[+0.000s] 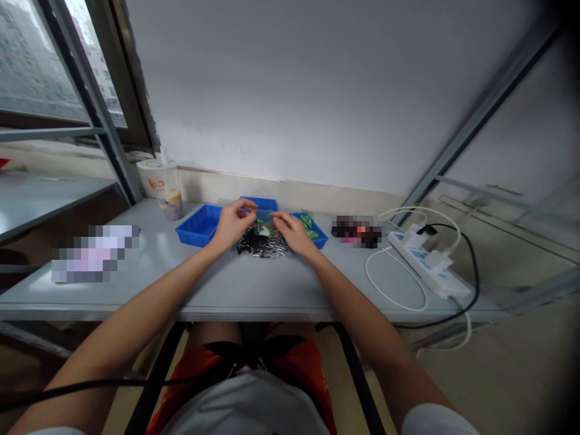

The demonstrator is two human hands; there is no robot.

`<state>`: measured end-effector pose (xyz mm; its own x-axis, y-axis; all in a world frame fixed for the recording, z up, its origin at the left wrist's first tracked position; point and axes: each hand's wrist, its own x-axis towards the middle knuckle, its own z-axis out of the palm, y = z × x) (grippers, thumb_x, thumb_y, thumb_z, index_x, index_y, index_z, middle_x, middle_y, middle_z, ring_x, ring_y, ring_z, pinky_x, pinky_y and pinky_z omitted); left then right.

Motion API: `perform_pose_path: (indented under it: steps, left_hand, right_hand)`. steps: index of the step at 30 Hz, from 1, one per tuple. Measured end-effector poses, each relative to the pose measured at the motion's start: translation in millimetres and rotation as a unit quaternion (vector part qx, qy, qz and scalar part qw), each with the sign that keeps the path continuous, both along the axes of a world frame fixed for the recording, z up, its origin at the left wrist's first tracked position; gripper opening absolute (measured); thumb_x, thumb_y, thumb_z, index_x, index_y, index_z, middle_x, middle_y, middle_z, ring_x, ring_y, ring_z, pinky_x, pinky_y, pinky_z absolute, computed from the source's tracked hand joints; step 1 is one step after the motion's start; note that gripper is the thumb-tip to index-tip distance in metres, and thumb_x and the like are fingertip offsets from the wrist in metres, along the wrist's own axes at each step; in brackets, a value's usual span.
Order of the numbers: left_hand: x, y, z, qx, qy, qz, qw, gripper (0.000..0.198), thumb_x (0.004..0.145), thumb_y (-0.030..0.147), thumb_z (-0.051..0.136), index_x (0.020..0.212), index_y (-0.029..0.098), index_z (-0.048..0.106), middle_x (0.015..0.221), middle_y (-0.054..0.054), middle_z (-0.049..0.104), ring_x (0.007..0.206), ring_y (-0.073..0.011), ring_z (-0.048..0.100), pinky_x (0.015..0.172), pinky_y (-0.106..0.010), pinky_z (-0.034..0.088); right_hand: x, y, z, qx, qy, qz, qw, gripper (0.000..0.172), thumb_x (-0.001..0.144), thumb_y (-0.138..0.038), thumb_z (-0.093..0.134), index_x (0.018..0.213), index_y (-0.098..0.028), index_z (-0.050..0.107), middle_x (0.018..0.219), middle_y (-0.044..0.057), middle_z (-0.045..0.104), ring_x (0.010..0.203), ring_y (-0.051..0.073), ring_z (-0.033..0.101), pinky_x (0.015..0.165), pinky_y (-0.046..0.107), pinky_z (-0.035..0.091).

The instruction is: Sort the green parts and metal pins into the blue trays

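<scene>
A small see-through plastic bag (265, 225) with a greenish tint is held up between my two hands over the middle of the table. My left hand (233, 225) pinches its left side with thumb and fingers. On the opposite edge, the fingers of my right hand (293, 231) are closed. Something pale shows low in the bag, too small to name. Right below lies a loose pile of small metal pieces (272, 246), dark and silvery, that look like screws. Beside my right hand, a blue tray (321, 243) holds several green packets (309, 225).
Another blue tray (188, 235) stands left of my left hand, and a third blue tray (265, 203) is behind. A drink cup (170, 196) stands back left. A power strip (426, 266) with looping cables lies right. Two blurred objects rest on the table (254, 296).
</scene>
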<state>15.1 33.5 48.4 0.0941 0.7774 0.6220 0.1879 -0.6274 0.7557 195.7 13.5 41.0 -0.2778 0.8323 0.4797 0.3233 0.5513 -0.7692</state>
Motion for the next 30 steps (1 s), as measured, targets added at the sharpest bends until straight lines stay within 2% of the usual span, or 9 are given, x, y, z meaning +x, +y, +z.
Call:
perform_pose_path:
  steps: [3,6,9,12,14,19,21,25,30]
  left_hand:
    - [0.2,-0.7,-0.1,0.004,0.009,0.002,1.0,0.012,0.075,0.02,0.057,0.084,0.015,0.059,0.073,0.0,0.062,0.057,-0.01,0.06,0.053,-0.022,0.049]
    - [1.0,-0.4,0.0,-0.012,0.008,-0.019,1.0,0.016,0.077,0.024,0.057,0.089,0.015,0.059,0.077,-0.001,0.062,0.056,-0.0098,0.058,0.051,-0.022,0.049]
    - [2.6,1.1,0.4,-0.042,-0.004,-0.071,0.997,0.027,0.076,0.027,0.061,0.1,0.016,0.055,0.081,-0.002,0.061,0.057,-0.0098,0.057,0.05,-0.023,0.05]
    - [3.3,3.6,0.1,-0.093,-0.019,-0.142,0.985,0.038,0.074,0.026,0.065,0.108,0.017,0.052,0.072,0.0,0.059,0.058,-0.0112,0.058,0.054,-0.025,0.051]
    - [2.9,5.3,-0.4,-0.12,-0.031,-0.167,0.978,0.039,0.074,0.027,0.065,0.109,0.017,0.052,0.068,0.001,0.059,0.059,-0.0118,0.059,0.057,-0.026,0.052]
    - [1.3,4.3,-1.5,-0.1,-0.033,-0.181,0.978,0.048,0.072,0.027,0.068,0.115,0.02,0.048,0.073,0.0,0.061,0.06,-0.0117,0.059,0.059,-0.025,0.051]
    - [1.9,2.2,-2.1,-0.085,-0.011,-0.199,0.976,0.047,0.072,0.026,0.069,0.115,0.021,0.05,0.076,-0.001,0.061,0.064,-0.0124,0.06,0.061,-0.026,0.051]
    - [3.1,0.4,-3.1,-0.078,0.025,-0.207,0.975,0.033,0.074,0.027,0.067,0.105,0.018,0.057,0.073,0.0,0.06,0.066,-0.0123,0.06,0.064,-0.027,0.05]
    - [2.3,3.0,-2.6,-0.062,0.004,-0.18,0.982,0.028,0.074,0.026,0.067,0.099,0.017,0.059,0.071,0.0,0.059,0.062,-0.0106,0.057,0.062,-0.026,0.048]
  right_hand:
    - [0.4,1.3,-1.0,-0.029,0.045,0.028,0.998,0.026,0.083,-0.043,0.051,0.095,-0.022,0.059,0.08,0.0,0.06,0.07,0.013,0.057,0.058,0.024,0.048]
    - [0.5,2.4,-1.1,-0.045,0.053,0.039,0.997,0.022,0.077,-0.039,0.06,0.089,-0.02,0.06,0.077,0.0,0.061,0.07,0.013,0.058,0.057,0.024,0.048]
    - [1.2,3.4,0.0,-0.054,0.074,0.021,0.996,0.02,0.076,-0.038,0.061,0.084,-0.019,0.059,0.075,0.0,0.061,0.066,0.012,0.057,0.055,0.024,0.048]
    - [2.4,4.0,1.7,-0.054,0.093,0.011,0.994,0.021,0.074,-0.038,0.062,0.085,-0.02,0.058,0.073,-0.001,0.06,0.066,0.012,0.056,0.055,0.024,0.049]
    - [2.3,4.4,1.8,-0.053,0.098,0.009,0.994,0.022,0.074,-0.038,0.062,0.087,-0.021,0.057,0.072,-0.001,0.059,0.067,0.012,0.056,0.055,0.024,0.05]
    - [0.2,6.6,-1.7,-0.039,0.142,-0.028,0.989,0.041,0.074,-0.037,0.063,0.108,-0.026,0.044,0.067,-0.006,0.052,0.062,0.011,0.054,0.054,0.023,0.05]
    - [0.0,7.2,-2.4,-0.025,0.164,-0.046,0.985,0.043,0.075,-0.038,0.062,0.11,-0.027,0.039,0.066,-0.007,0.05,0.06,0.01,0.053,0.054,0.022,0.049]
    - [1.0,5.9,-0.7,-0.014,0.147,-0.045,0.988,0.028,0.076,-0.04,0.06,0.096,-0.024,0.049,0.066,-0.005,0.049,0.061,0.01,0.052,0.054,0.022,0.049]
    - [2.2,1.5,3.5,-0.029,0.132,0.016,0.991,0.033,0.075,-0.036,0.062,0.104,-0.024,0.054,0.08,0.0,0.057,0.074,0.013,0.057,0.058,0.024,0.051]
